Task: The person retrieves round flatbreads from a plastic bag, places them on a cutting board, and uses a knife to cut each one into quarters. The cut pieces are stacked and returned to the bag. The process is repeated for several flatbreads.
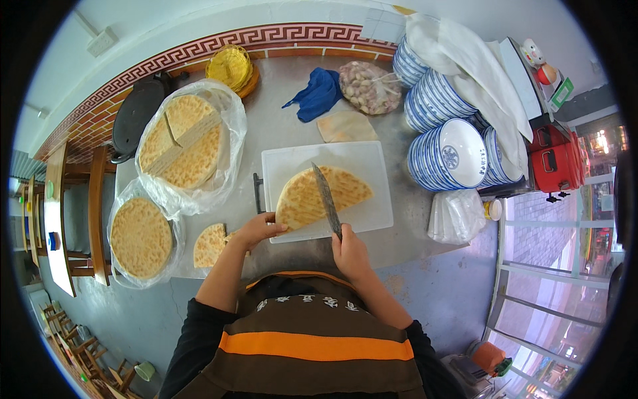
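Note:
A half-round flatbread (299, 194) lies on a white plastic cutting board (371, 212), browned side up. My right hand (352, 253) grips the handle of a long knife (325, 196), whose dark blade lies across the bread and points away from me. At the bread's near left corner, my left hand (259, 229) rests with its thumb on the edge and its fingers partly hidden. Just left of that hand, a flatbread wedge (209, 246) lies on the steel table (398, 252), with smaller pieces partly behind my wrist.
Flatbreads (187, 134) in a plastic bag and a round flatbread (141, 238) sit left. Behind the board are a tan cloth (347, 126), a blue cloth (317, 95) and a bag of garlic (370, 87). Stacked bowls (443, 154) and plastic bags (456, 217) stand right.

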`<state>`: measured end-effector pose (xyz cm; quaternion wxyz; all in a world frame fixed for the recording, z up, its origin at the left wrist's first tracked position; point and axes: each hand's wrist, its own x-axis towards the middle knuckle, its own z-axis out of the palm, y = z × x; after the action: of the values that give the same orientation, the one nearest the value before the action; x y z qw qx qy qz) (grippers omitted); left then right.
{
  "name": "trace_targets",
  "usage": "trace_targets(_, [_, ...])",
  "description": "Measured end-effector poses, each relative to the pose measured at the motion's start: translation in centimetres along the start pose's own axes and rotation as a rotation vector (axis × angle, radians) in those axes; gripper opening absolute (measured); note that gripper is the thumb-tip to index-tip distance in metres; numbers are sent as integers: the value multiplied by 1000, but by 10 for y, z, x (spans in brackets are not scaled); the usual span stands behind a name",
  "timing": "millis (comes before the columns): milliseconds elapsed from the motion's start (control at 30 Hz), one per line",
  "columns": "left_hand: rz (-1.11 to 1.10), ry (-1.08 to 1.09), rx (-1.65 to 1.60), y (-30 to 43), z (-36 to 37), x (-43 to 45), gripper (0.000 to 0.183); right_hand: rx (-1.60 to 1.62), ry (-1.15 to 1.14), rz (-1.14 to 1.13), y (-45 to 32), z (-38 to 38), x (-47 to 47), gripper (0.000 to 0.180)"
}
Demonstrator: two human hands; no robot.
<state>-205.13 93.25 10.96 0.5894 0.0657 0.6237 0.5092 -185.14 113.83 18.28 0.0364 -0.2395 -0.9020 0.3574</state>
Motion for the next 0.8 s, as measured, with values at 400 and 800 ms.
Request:
trace_targets(400, [-10, 19, 27, 4, 3, -2, 61, -106, -55, 26, -17, -10, 6, 21])
trace_targets(800, [439, 781, 1037, 77, 84, 63, 41, -189, -191, 116, -38, -25, 21, 21])
